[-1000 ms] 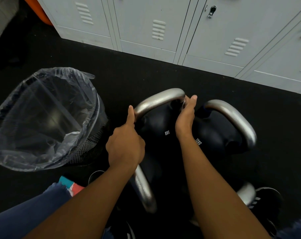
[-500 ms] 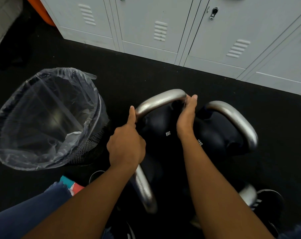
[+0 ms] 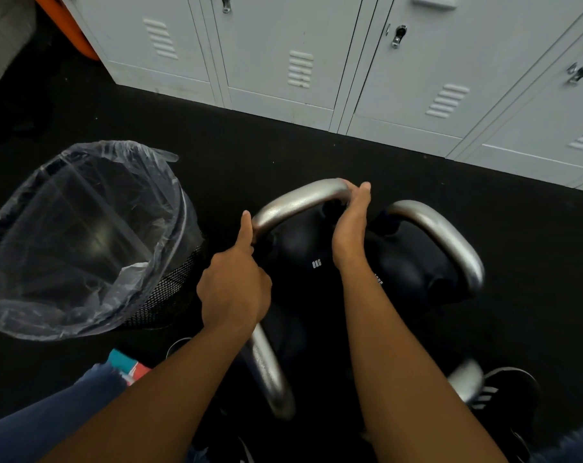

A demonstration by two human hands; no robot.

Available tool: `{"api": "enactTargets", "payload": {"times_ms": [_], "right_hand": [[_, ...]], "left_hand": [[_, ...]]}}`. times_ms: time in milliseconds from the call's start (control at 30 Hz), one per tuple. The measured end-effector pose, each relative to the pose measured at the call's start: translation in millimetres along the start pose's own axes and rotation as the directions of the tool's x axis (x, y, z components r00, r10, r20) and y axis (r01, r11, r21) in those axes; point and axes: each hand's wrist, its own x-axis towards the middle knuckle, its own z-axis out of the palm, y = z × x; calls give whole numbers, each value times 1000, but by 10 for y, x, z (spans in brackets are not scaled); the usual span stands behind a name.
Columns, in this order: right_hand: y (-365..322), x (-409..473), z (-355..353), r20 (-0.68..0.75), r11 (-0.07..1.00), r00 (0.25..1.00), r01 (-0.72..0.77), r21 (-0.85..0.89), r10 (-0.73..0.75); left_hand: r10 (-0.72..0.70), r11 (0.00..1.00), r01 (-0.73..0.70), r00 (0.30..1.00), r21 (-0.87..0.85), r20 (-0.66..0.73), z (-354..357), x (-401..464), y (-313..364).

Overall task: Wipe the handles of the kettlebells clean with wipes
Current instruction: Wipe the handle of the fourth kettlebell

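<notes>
A person looks down at their own two bare forearms reaching forward over a cluster of black kettlebells on a black floor. Nearest the viewer, at the bottom edge, are dark blue trouser legs, a black shoe with white stripes at lower right, and a small teal and red packet on the floor at lower left. Between the forearms a steel handle of a near kettlebell runs toward the viewer; the left hand is curled closed around its upper end, thumb pointing up and touching the left end of the next handle. Just beyond, the middle kettlebell, marked with white weight lettering, carries an arched steel handle. The right hand wraps its fingers over the right end of that arch, gripping it; whether a wipe lies under the fingers cannot be told. Touching this kettlebell on the right is another kettlebell with its own curved steel handle. To the left, close beside the left hand, stands a black mesh bin lined with a clear plastic bag, its rim wide open. Open floor stretches beyond and to the right of the kettlebells. Farthest away, a row of pale grey lockers forms the back edge, with an orange object at the upper left corner.
</notes>
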Motion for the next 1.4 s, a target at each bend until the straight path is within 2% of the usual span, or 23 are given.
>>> {"api": "enactTargets", "payload": {"times_ms": [67,200,333,533,767,833,1033,1200,1400], "right_hand": [[-12,-12,2,19,999,999,-42,13,42],[106,-221,-9,-2,971,986,-166,169,169],[45,-200,0,0,981,991,-133,141,135],[-74,-14,1,68,996,997,-22,-83,28],[15,-281,-28,19,1000,1000,-25,-5,25],[-18,-275,-33,32,1000,999,-3,-31,4],[-169,-123,-20,128,968,986,133,-215,-107],[-39,-285,-98,169,937,959,263,-229,-228],[-176,-204,-152,219,940,963,213,-268,-156]], "left_hand": [[4,1000,-4,1000,-4,-2,6,-5,-1],[10,1000,-10,1000,-1,-27,27,12,-6],[4,1000,-5,999,-25,-39,40,16,-10],[9,1000,-9,999,-14,-39,42,38,3],[8,1000,-8,999,3,-45,61,53,-6],[11,1000,-11,999,-1,-45,60,50,-5],[14,1000,-14,999,-6,-47,56,54,-7],[14,1000,-13,999,11,-49,68,67,-25],[26,1000,-26,999,14,-41,91,99,-43]]}}
